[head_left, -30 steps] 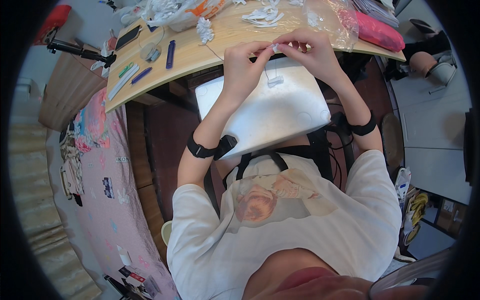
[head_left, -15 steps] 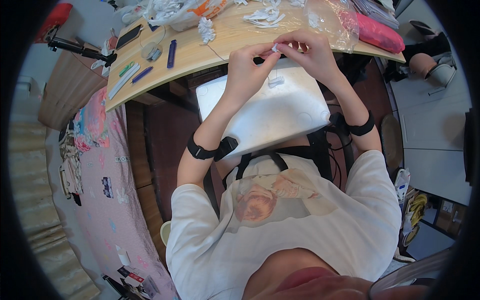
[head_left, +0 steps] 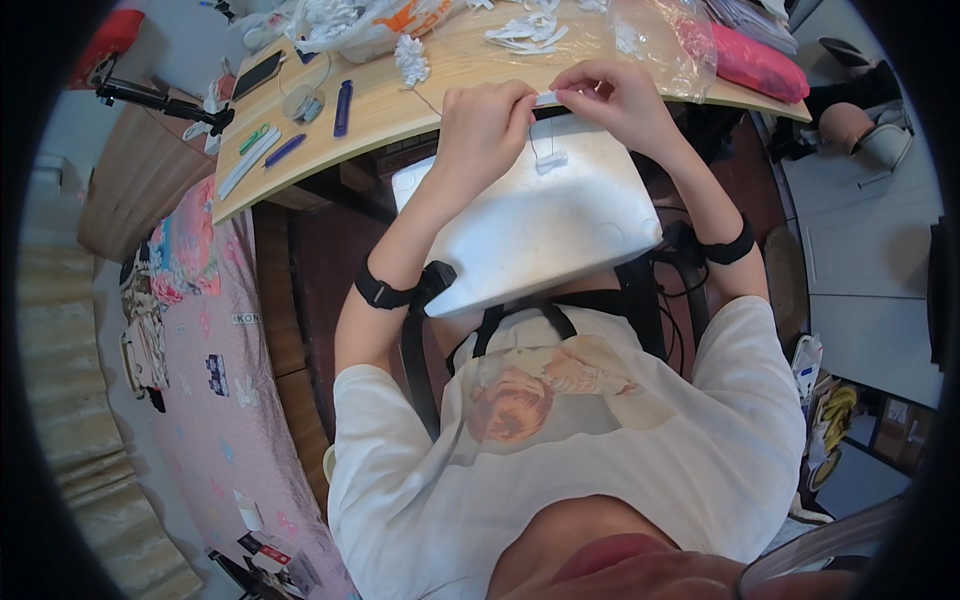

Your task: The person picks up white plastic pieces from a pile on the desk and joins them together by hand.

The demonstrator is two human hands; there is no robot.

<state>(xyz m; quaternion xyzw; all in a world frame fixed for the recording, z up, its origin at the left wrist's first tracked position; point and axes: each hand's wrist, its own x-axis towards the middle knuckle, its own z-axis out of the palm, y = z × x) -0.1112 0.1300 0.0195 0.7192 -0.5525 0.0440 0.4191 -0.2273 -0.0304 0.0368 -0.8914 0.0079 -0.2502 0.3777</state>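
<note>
Both hands meet at the desk's near edge, the left hand and right hand each pinching one end of a small white strip that runs crosswise between them, above the white board on the lap.

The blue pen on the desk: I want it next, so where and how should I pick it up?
Pinch the blue pen at mid-barrel from above, fingers across its long sides. It lies flat on the wooden desk with bare space on both sides.
</note>
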